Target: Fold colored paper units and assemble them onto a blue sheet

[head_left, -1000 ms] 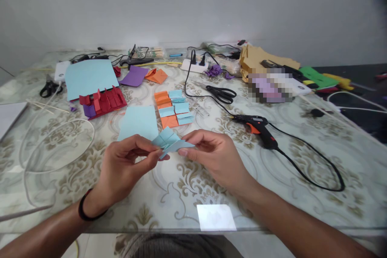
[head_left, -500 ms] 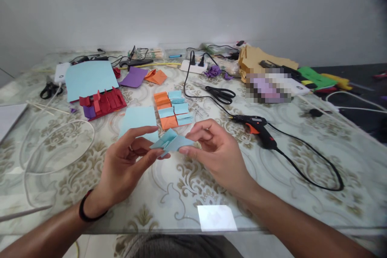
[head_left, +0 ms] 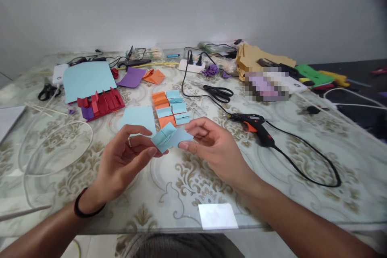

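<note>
A small folded light-blue paper piece (head_left: 171, 138) is held a little above the patterned glass table (head_left: 187, 181), between both my hands. My left hand (head_left: 125, 161) pinches its left end with thumb and fingers. My right hand (head_left: 211, 149) grips its right end, fingers curled. Just behind lies a flat light-blue paper square (head_left: 137, 117), and beyond it a cluster of orange and light-blue folded pieces (head_left: 171, 107).
A black and orange glue gun (head_left: 256, 127) with a looping cord lies to the right. Black scissors (head_left: 219, 92), a red folded piece (head_left: 101, 102), a large blue sheet (head_left: 86, 80), purple paper (head_left: 131, 76), a power strip (head_left: 190, 65) and brown paper (head_left: 256, 58) crowd the far side.
Both hands have lifted the folded blue piece slightly and tilted it. My left fingers have spread more around its end, and my right fingers have shifted their grip.
</note>
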Available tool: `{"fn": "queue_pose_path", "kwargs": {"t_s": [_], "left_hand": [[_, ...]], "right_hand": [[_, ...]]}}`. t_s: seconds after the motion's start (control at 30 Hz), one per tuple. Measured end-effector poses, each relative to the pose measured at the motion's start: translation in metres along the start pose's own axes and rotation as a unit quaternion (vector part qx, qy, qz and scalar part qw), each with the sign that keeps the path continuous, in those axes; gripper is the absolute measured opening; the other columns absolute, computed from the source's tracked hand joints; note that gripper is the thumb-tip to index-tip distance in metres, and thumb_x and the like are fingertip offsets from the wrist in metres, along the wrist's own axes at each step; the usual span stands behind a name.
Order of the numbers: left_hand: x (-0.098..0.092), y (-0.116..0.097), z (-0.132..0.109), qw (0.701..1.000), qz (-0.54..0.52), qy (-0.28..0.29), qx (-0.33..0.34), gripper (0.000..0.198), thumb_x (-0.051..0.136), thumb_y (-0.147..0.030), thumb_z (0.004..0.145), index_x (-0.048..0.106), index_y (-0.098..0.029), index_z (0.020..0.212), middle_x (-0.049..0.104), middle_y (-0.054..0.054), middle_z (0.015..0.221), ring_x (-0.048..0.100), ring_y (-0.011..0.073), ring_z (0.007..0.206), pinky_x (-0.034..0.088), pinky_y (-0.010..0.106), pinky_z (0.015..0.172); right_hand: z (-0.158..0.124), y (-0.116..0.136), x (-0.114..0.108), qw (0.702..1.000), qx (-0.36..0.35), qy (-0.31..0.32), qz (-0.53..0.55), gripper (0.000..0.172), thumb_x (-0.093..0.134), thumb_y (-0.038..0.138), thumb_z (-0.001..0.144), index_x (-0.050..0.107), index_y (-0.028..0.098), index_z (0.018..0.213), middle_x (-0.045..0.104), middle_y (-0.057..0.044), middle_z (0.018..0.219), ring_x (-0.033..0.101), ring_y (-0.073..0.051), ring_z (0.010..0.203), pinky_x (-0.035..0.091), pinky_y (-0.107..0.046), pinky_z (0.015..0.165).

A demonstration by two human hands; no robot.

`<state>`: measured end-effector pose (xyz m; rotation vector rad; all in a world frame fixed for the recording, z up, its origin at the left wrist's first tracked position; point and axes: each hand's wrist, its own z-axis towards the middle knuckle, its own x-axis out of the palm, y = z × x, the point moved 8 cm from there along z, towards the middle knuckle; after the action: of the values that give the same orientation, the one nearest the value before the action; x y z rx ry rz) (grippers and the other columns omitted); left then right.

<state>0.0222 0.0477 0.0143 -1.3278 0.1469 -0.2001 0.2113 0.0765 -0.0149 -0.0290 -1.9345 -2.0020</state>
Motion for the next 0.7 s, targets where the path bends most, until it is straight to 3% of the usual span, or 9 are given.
{"fn": "queue_pose_path", "kwargs": {"t_s": [0.1, 0.37, 0.57, 0.7], "left_hand": [[-0.003, -0.004, 0.001, 0.998, 0.053, -0.016, 0.028, 0.02, 0.079, -0.008, 0.086, 0.071, -0.021, 0.1, 0.08, -0.001, 0.088, 0.081, 0.0147, 0.081, 0.067, 0.021, 0.079], [-0.003, -0.009, 0.0, 0.99, 0.132, -0.007, 0.041, 0.018, 0.073, -0.005, 0.088, 0.075, -0.022, 0.091, 0.079, -0.003, 0.085, 0.079, 0.0109, 0.078, 0.064, 0.015, 0.075], [-0.001, -0.002, -0.003, 0.994, 0.111, -0.014, 0.015, 0.027, 0.082, -0.011, 0.083, 0.067, -0.023, 0.102, 0.078, -0.003, 0.086, 0.078, 0.0119, 0.079, 0.064, 0.018, 0.072], [-0.005, -0.005, -0.008, 0.984, 0.166, -0.045, 0.049, 0.033, 0.08, -0.011, 0.086, 0.066, -0.025, 0.113, 0.08, -0.003, 0.087, 0.079, 0.0124, 0.079, 0.062, 0.018, 0.071]], "right_hand": [[0.0, 0.003, -0.001, 1.0, -0.021, 0.0, -0.018, 0.025, 0.092, 0.023, 0.075, 0.073, 0.024, 0.091, 0.076, 0.001, 0.093, 0.071, -0.015, 0.089, 0.056, -0.029, 0.084], [-0.001, 0.013, 0.006, 0.995, -0.066, 0.035, -0.063, 0.012, 0.088, 0.021, 0.079, 0.077, 0.025, 0.083, 0.076, 0.001, 0.086, 0.069, -0.015, 0.084, 0.055, -0.031, 0.085], [-0.01, 0.012, 0.008, 0.986, -0.11, 0.018, -0.127, 0.024, 0.088, 0.021, 0.081, 0.074, 0.029, 0.1, 0.076, 0.002, 0.099, 0.07, -0.015, 0.093, 0.054, -0.029, 0.088], [-0.015, 0.017, 0.013, 0.973, -0.142, 0.023, -0.183, 0.026, 0.086, 0.023, 0.084, 0.072, 0.027, 0.106, 0.076, 0.0, 0.099, 0.071, -0.017, 0.093, 0.056, -0.033, 0.087]]}}
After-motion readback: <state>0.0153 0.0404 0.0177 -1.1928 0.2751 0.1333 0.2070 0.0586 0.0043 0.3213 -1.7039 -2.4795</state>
